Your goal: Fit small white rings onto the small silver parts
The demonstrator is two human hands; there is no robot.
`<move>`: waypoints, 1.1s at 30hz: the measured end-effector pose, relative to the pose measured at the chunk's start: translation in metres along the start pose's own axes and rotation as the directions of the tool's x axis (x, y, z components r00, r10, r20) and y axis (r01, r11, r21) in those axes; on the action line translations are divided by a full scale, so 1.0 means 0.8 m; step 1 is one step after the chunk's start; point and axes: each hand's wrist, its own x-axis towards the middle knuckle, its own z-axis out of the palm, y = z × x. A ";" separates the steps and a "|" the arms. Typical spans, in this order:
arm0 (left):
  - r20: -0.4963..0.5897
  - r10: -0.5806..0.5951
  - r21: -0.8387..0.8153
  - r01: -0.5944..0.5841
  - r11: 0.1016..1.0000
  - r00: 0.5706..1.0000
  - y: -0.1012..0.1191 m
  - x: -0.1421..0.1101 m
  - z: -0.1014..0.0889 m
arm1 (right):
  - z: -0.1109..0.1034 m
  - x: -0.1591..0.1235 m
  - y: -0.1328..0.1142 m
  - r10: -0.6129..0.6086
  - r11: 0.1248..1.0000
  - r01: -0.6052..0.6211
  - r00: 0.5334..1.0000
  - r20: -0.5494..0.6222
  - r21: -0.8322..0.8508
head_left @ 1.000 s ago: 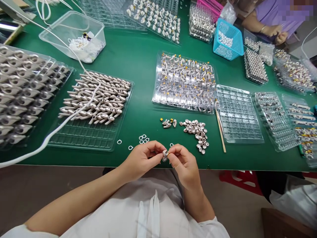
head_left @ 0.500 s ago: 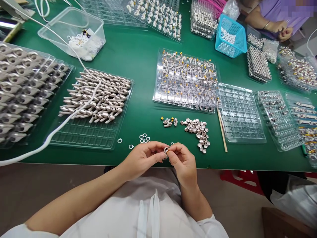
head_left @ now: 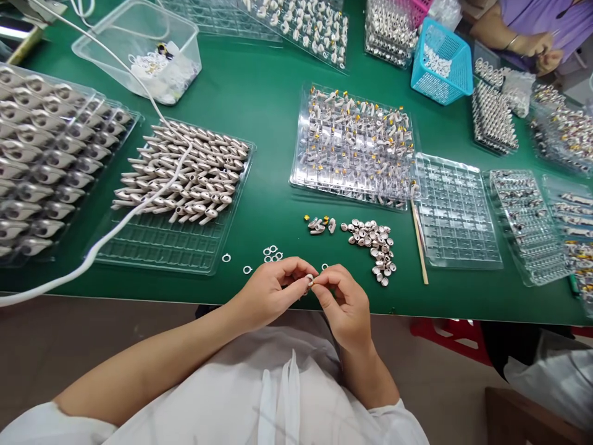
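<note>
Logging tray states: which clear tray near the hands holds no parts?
The gridded tray right of the wooden stick; its pockets look bare, while the neighbouring trays hold parts.

The left hand (head_left: 271,290) and right hand (head_left: 343,303) are held together, fingers (head_left: 301,279) pinched tip to tip, forearms angled inward.

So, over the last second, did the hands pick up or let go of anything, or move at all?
Nothing was picked up or let go. The left hand and right hand stay pinched together on the same small part, which sits a bit deeper between the fingertips. The whole view drifted slightly. The loose rings, the pile of caps, the wooden stick and the trays lie as before on the green table.
</note>
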 end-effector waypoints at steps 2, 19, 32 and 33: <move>-0.015 -0.005 -0.008 0.005 1.000 1.000 -0.001 0.001 0.000 | -0.002 0.001 -0.001 -0.055 0.996 0.056 0.998 0.019 -0.070; -0.029 0.126 0.125 -0.121 0.985 0.992 -0.002 0.003 -0.007 | -0.015 0.012 0.001 -0.153 0.940 0.173 0.984 0.090 -0.294; 0.065 0.076 0.059 -0.080 0.995 0.995 0.008 0.001 -0.013 | -0.022 0.019 -0.009 -0.079 0.952 0.115 0.988 0.132 -0.285; 0.053 0.048 0.009 -0.049 0.999 0.997 0.009 0.001 -0.012 | -0.020 0.018 -0.007 -0.094 0.952 0.124 0.989 0.117 -0.281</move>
